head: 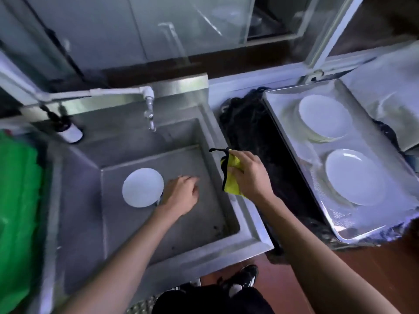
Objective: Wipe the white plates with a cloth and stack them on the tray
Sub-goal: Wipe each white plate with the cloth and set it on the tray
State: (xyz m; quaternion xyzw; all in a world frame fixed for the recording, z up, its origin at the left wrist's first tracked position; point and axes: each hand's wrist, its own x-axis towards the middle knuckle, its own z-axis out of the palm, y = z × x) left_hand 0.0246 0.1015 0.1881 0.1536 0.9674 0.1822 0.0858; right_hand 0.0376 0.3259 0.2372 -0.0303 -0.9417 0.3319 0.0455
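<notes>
One white plate [142, 187] lies in the sink [204, 137], at about nine o'clock from the middle of the view. Two stacks of plates sit on one metal tray [278, 109] at three o'clock: a far stack [324, 116] and a near stack [354, 176]; how many plates each holds cannot be told. There is one yellow cloth [232, 177], one tap [149, 109], one bottle [70, 132] at ten o'clock, and two hands: left hand [181, 193], right hand [249, 175].

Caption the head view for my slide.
Left hand reaches beside a white plate in the sink; right hand grips a yellow cloth.
</notes>
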